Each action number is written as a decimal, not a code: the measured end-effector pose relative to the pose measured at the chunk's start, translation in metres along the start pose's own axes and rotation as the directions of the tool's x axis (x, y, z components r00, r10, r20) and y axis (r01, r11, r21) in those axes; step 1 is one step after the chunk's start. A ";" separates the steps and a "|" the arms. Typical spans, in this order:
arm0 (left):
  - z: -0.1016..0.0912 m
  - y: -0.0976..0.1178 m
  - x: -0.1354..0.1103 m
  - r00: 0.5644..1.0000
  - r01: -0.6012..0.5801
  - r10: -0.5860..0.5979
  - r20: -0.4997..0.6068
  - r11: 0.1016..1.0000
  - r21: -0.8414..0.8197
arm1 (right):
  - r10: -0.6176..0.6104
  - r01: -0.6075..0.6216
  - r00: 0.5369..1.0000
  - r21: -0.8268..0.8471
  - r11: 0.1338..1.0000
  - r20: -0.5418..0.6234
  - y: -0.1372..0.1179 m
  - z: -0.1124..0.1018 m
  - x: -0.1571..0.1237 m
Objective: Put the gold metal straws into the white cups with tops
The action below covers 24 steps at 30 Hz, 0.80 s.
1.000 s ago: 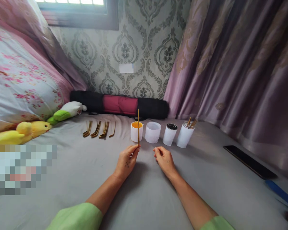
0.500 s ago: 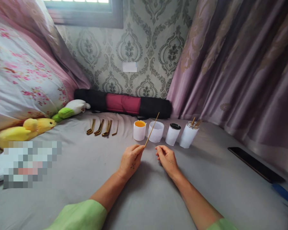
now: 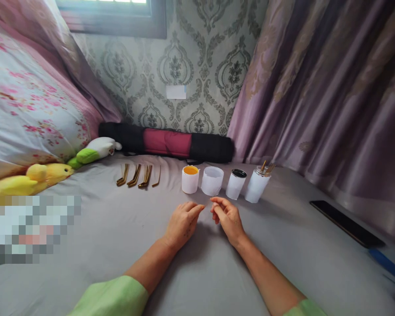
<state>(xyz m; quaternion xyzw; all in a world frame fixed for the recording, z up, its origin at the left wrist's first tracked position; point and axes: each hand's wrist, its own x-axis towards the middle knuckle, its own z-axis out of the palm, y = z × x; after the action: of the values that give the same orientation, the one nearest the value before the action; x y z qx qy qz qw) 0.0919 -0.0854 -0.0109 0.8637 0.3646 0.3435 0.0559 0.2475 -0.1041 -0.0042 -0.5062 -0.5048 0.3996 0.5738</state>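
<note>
My left hand [image 3: 184,221] is closed, thumb and forefinger pressed together, above the grey sheet. What it holds, if anything, is hidden; the thin golden stick does not show there now. Just to the right, my right hand [image 3: 229,220] has loosely bent fingers slightly apart, with nothing visible in them. Beyond the hands stand a white-wrapped cup with an orange-yellow inside [image 3: 190,181], a wide white cup [image 3: 212,182], a white-wrapped cup with a dark inside [image 3: 236,186], and a white-wrapped jar [image 3: 256,188] with sticks in it.
Several bundles of bent golden straws [image 3: 145,177] and one single straw [image 3: 156,176] lie left of the cups. A black and red roll [image 3: 166,142] rests against the wall. Plush toys [image 3: 29,180] lie at left, a black phone [image 3: 345,223] at right.
The golden stick that stood up from my left hand is out of sight. My left fingertips have moved slightly right, and my right thumb and forefinger have parted. The view has shifted slightly.
</note>
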 end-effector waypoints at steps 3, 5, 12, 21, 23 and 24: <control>-0.002 0.003 0.000 0.998 -0.021 0.020 0.055 1.000 0.015 | 0.023 -0.025 0.999 0.075 0.997 0.027 -0.002 0.001 -0.001; -0.003 0.004 0.000 0.996 -0.021 0.019 0.087 1.000 0.022 | 0.031 -0.036 0.999 0.110 0.993 0.039 -0.004 0.002 -0.002; -0.006 0.005 0.001 0.988 0.019 -0.017 0.152 1.000 -0.014 | 0.054 -0.059 0.998 0.115 0.992 0.045 -0.005 0.004 -0.003; 0.006 -0.001 0.001 0.987 0.145 -0.119 0.110 0.953 -0.265 | 0.080 -0.082 0.996 0.058 0.995 0.026 0.002 0.004 0.000; 0.006 -0.002 0.002 0.982 0.180 -0.149 0.119 0.930 -0.322 | 0.074 -0.076 0.997 0.059 0.995 0.031 0.003 0.003 0.000; 0.006 -0.003 0.002 0.979 0.197 -0.164 0.123 0.917 -0.347 | 0.070 -0.072 0.997 0.060 0.996 0.033 0.004 0.003 0.000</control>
<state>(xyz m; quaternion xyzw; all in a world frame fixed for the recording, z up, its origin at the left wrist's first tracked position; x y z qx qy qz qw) 0.0950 -0.0812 -0.0148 0.8165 0.3713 0.3575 0.2601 0.2445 -0.1030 -0.0082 -0.4999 -0.4827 0.4429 0.5665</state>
